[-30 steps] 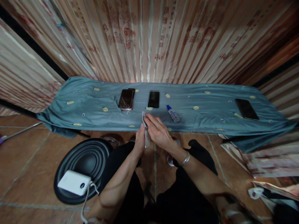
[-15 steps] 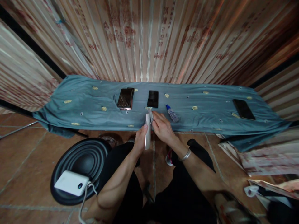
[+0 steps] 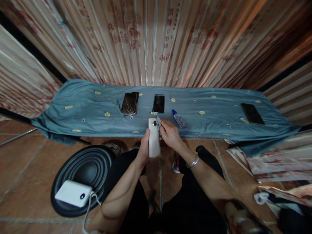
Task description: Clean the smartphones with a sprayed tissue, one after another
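Note:
A white phone (image 3: 154, 139) is upright in my left hand (image 3: 145, 144), its back with a round dark camera turned toward me. My right hand (image 3: 170, 133) pinches a small grey cloth (image 3: 159, 121) against the phone's upper right edge. Just beyond them a dark phone (image 3: 159, 106) lies on the blue-green cloth cover (image 3: 214, 123). To the right of that lies a clear bottle with a blue cap (image 3: 179, 119).
Two stacked phones (image 3: 130, 103) lie left of centre, and another dark phone (image 3: 253, 113) lies far right. A white power bank (image 3: 73, 193) with a cable rests on a round black stool (image 3: 85, 164) at lower left. A pleated curtain (image 3: 151, 42) hangs behind.
The white phone has been turned from edge-on so that its back faces me. My right hand stays at its upper right edge with the grey cloth.

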`<act>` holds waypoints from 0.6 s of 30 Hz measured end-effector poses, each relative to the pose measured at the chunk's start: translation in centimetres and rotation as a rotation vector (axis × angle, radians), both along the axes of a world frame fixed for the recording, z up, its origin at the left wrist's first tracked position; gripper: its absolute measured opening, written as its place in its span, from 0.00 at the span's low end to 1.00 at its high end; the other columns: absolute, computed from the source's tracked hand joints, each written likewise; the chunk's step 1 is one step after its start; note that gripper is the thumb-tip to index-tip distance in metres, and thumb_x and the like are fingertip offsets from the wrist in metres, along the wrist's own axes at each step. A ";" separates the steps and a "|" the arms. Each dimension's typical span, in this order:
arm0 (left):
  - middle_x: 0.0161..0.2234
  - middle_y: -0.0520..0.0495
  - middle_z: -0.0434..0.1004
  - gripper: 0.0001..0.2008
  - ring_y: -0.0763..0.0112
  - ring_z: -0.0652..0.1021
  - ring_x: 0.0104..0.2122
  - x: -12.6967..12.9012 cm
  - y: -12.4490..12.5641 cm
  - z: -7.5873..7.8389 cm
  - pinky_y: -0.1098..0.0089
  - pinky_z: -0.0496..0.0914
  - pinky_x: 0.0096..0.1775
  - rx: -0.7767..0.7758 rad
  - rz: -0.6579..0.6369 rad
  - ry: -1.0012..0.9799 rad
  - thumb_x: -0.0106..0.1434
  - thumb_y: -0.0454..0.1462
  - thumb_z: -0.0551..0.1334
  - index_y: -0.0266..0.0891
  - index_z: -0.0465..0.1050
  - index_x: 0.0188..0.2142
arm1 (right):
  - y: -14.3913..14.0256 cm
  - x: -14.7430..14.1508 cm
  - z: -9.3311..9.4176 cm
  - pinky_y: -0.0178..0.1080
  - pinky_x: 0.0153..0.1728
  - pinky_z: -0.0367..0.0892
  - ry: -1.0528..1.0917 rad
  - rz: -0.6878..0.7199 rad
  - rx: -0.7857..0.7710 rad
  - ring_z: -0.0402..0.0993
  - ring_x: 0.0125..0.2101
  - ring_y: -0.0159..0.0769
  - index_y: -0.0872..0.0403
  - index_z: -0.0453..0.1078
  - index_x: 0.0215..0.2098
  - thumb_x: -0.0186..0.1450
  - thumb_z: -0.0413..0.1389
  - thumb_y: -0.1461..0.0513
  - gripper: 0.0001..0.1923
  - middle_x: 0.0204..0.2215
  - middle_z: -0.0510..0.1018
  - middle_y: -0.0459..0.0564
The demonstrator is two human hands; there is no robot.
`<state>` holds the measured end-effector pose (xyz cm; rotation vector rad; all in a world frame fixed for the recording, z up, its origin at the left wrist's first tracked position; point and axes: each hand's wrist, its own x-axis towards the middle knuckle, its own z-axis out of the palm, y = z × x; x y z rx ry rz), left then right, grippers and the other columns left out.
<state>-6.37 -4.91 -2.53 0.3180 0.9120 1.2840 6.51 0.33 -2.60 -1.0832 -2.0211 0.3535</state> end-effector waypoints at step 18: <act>0.40 0.42 0.85 0.19 0.60 0.80 0.50 0.0 0.3 2.6 0.65 0.70 0.57 -0.051 0.178 -0.069 0.71 0.43 0.53 0.33 0.77 0.45 | -1.1 -0.5 0.2 0.46 0.51 0.72 -0.066 0.021 0.015 0.77 0.46 0.43 0.56 0.72 0.55 0.71 0.45 0.65 0.20 0.48 0.81 0.56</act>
